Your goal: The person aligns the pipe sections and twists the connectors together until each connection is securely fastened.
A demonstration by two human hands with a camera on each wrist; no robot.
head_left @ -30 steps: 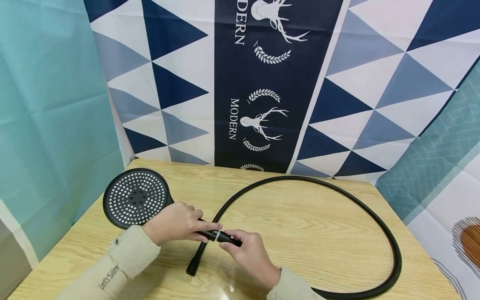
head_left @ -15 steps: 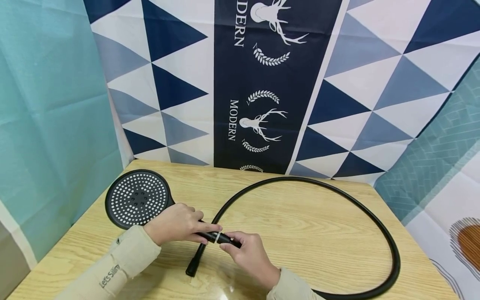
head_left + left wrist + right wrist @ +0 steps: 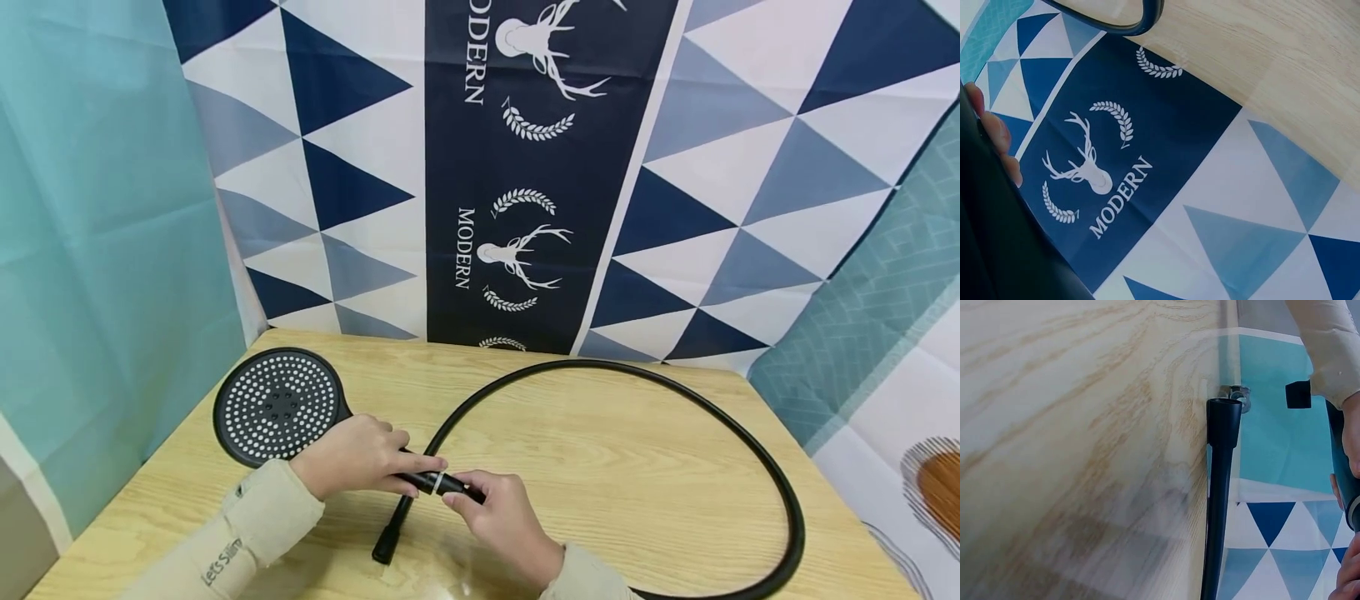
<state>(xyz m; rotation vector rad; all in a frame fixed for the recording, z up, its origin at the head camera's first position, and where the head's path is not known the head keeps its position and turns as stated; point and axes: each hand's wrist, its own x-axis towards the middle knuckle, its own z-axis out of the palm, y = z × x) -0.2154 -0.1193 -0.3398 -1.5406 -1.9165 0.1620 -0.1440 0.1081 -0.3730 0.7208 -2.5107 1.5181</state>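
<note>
A black hand shower head [image 3: 279,408] with a round, white-dotted spray face lies toward the left in the head view. My left hand [image 3: 358,457] grips its handle, index finger stretched along it. At the handle's end, beside a pale ring, my right hand [image 3: 498,512] pinches a black connector between thumb and fingers. A black shower hose [image 3: 697,390] loops over the table and passes out of sight under the right sleeve. Its free end fitting [image 3: 386,543] lies below the hands. In the right wrist view both hands are partly cut off at the right edge, by the handle [image 3: 1342,440].
The wooden table [image 3: 600,467] carries the looped hose. Behind it hangs patterned cloth [image 3: 517,167] with triangles and deer heads. A teal cloth [image 3: 112,225] hangs at the left, another patterned one [image 3: 892,350] at the right.
The head view has tilted slightly, so everything sits a little lower in it. Both hands keep their holds on the shower head handle and the connector.
</note>
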